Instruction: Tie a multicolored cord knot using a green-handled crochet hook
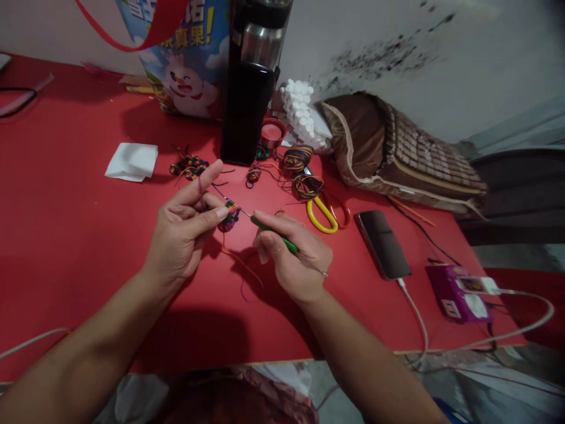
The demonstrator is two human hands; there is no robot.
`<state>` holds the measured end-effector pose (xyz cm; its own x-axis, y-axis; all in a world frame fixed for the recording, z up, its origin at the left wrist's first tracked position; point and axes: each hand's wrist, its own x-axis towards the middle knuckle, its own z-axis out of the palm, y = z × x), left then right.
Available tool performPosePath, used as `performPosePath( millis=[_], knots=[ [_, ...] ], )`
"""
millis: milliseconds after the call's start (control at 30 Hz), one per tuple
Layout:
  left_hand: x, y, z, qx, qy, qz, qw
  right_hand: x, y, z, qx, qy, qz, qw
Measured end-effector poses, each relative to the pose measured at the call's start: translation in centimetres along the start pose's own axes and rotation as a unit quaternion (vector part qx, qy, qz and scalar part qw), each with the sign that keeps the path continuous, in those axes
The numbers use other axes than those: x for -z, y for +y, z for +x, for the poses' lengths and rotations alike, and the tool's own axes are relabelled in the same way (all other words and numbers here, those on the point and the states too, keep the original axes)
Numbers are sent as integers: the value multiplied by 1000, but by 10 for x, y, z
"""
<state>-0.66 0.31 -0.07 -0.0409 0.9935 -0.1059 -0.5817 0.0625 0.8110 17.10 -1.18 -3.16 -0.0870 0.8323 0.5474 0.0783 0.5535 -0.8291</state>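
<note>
Between the thumb and fingers of my left hand [188,227] is a small multicoloured crochet piece [230,217]. Yarn runs over its raised index finger. My right hand [293,253] grips a crochet hook [274,233] with a green handle, its metal shaft reaching to the piece. A loose orange yarn tail [241,259] hangs below onto the table. Behind my hands lie a finished-looking multicoloured crochet bundle [189,167] and a ball of dark variegated yarn [298,158]. Scissors [323,215] with yellow and red handles rest to the right.
A black phone [247,115] leans upright against a steel bottle [262,41], beside a printed bag [189,76]. Right of my hands are a charging phone [383,244], a purple box [457,294] and a brown cushion [397,150]. A folded white tissue [132,161] lies left on the red table [66,235].
</note>
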Motion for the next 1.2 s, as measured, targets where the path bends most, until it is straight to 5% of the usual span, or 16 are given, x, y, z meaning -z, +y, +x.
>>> performPosePath(
  millis=[433,767,967,1200],
  knots=[
    [1,6,2,24,-6,-8,1000,2,-8,3,42,-16,-64,997],
    [0,4,1,-40,9,44,998,2,-10,3,68,-18,-85,994],
    [3,9,8,41,-9,-21,999,5,-13,4,92,-41,-124,987],
    [-1,11,5,21,-5,-8,1000,6,-14,4,90,-49,-143,984]
  ],
)
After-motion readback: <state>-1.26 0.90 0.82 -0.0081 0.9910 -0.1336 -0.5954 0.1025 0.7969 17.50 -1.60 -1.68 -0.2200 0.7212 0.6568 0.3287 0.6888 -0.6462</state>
